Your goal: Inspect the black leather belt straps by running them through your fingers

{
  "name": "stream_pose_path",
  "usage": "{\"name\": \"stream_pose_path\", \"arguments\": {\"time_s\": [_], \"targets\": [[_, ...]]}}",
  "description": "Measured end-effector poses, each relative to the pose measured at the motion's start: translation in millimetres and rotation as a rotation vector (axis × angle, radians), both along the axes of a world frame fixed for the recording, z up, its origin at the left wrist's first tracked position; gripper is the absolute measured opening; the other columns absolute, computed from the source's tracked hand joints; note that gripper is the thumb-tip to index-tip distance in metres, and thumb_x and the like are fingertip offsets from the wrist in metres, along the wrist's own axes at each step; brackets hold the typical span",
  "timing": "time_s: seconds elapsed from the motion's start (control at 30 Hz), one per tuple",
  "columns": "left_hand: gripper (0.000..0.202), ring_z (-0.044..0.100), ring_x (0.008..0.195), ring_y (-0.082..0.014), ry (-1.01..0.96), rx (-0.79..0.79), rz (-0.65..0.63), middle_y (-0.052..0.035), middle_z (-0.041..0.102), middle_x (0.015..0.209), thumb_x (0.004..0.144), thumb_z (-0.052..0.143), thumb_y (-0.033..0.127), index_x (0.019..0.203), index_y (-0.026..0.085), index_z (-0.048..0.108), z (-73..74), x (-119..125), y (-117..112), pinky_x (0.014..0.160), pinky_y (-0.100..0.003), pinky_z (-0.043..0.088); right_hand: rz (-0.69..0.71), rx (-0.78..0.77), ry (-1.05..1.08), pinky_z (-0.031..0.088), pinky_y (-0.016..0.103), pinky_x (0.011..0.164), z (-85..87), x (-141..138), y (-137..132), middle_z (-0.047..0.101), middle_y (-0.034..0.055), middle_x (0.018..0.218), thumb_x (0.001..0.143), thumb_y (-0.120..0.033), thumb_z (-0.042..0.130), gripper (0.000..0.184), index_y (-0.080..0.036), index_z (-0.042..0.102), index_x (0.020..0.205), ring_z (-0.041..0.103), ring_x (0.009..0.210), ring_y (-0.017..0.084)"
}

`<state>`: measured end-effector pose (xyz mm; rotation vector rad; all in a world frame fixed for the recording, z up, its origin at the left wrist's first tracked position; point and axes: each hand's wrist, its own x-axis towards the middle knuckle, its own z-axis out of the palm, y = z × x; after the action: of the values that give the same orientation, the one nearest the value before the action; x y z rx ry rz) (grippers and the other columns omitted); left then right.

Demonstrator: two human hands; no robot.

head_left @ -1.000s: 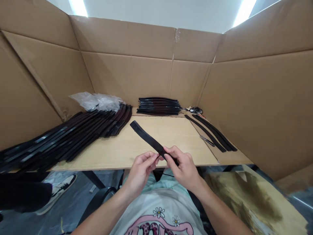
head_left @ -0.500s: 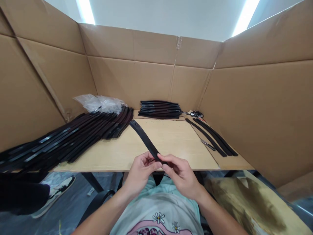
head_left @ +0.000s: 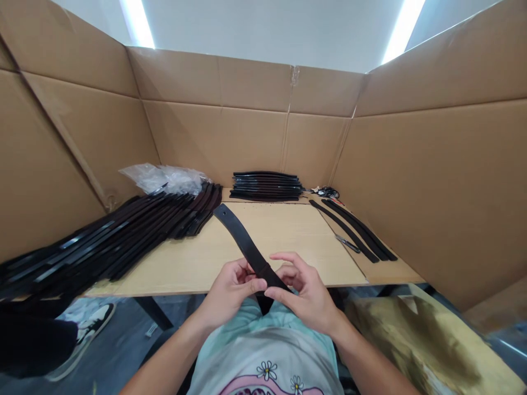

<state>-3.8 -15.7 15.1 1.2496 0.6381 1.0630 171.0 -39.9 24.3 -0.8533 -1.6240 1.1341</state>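
A long, curved black strip (head_left: 242,240) with a small hole near its far end slants up and left over the table's front edge. My left hand (head_left: 234,288) grips it near the middle, thumb on top and fingers beneath. Around its lower part is my right hand (head_left: 302,285), thumb at the near edge, other fingers at the far side, index finger raised off it. A seam or band crosses the strip between the hands. Its lower end is partly hidden by the right hand.
Many black strips (head_left: 123,241) lie heaped at left beside clear plastic bags (head_left: 168,178). Another stack (head_left: 265,186) stands at the back. At right are several separate strips (head_left: 358,227) and small snips (head_left: 348,243). Cardboard walls (head_left: 432,181) surround the table. Someone's shoe (head_left: 93,332) shows lower left.
My right index finger has lifted off the strip, and the strip has turned to show more of its broad face. The view has shifted slightly.
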Motion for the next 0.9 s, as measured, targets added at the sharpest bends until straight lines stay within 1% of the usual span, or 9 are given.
{"name": "stream_pose_path", "arguments": {"time_s": [0.1,0.2,0.33,0.47,0.6,0.8,0.9], "targets": [[0.028,0.060,0.069,-0.0168,-0.008,0.007,-0.015,-0.0052,0.068,0.077,0.063,0.079,0.028,0.082,0.013,0.065,-1.3,-2.6,1.5,0.064,-0.026,0.047,0.009,0.053,-0.063,0.048,0.027,0.066,1.1,-0.3,-1.1,0.061,-0.0010,0.071,0.076,-0.030,0.070,0.042,-0.020,0.054,0.113,0.058,0.067,0.014],[0.032,0.061,0.074,-0.0183,-0.034,0.008,-0.063,-0.0071,0.069,0.083,0.063,0.080,0.029,0.087,0.012,0.066,-0.2,-2.0,1.6,0.067,-0.027,0.047,0.012,0.075,-0.078,0.048,0.026,0.064,0.8,0.1,-1.9,0.058,-0.0026,0.069,0.076,-0.030,0.069,0.040,-0.020,0.052,0.111,0.056,0.064,0.013],[0.032,0.061,0.074,-0.0188,-0.075,-0.009,-0.128,-0.0073,0.069,0.081,0.064,0.079,0.031,0.087,0.013,0.067,-0.7,-0.5,2.5,0.069,-0.028,0.046,0.005,0.097,-0.042,0.048,0.026,0.064,-3.4,-1.8,-2.2,0.060,-0.0024,0.070,0.076,-0.030,0.069,0.033,-0.022,0.050,0.102,0.058,0.065,0.013],[0.030,0.061,0.074,-0.0188,-0.086,-0.001,-0.082,-0.0069,0.068,0.080,0.063,0.080,0.030,0.083,0.013,0.066,-4.2,-1.5,4.4,0.069,-0.028,0.046,-0.024,0.126,-0.009,0.050,0.026,0.064,-5.5,-4.9,-2.0,0.066,0.0013,0.078,0.075,-0.030,0.070,0.028,-0.021,0.053,0.095,0.062,0.071,0.014],[0.029,0.060,0.068,-0.0174,-0.103,-0.024,-0.081,-0.0060,0.067,0.075,0.063,0.080,0.030,0.080,0.013,0.065,-6.0,-2.2,5.7,0.063,-0.027,0.046,-0.074,0.141,-0.023,0.052,0.027,0.065,-5.6,-6.6,-2.2,0.070,0.0041,0.084,0.075,-0.030,0.070,0.029,-0.021,0.056,0.099,0.066,0.075,0.017],[0.028,0.061,0.072,-0.0179,-0.123,-0.018,-0.095,-0.0070,0.068,0.077,0.063,0.079,0.030,0.081,0.013,0.066,-4.1,-1.3,5.5,0.066,-0.026,0.047,-0.134,0.220,-0.031,0.053,0.026,0.064,-7.5,-7.1,-3.4,0.070,0.0038,0.081,0.076,-0.029,0.069,0.026,-0.020,0.060,0.099,0.065,0.071,0.016],[0.027,0.059,0.067,-0.0163,-0.126,-0.035,-0.066,-0.0059,0.066,0.074,0.063,0.080,0.029,0.077,0.012,0.065,-3.8,-1.0,4.7,0.063,-0.026,0.047,-0.117,0.178,-0.040,0.052,0.027,0.066,-6.8,-6.7,-3.6,0.069,0.0037,0.081,0.077,-0.031,0.069,0.029,-0.020,0.057,0.101,0.064,0.072,0.016]]}}
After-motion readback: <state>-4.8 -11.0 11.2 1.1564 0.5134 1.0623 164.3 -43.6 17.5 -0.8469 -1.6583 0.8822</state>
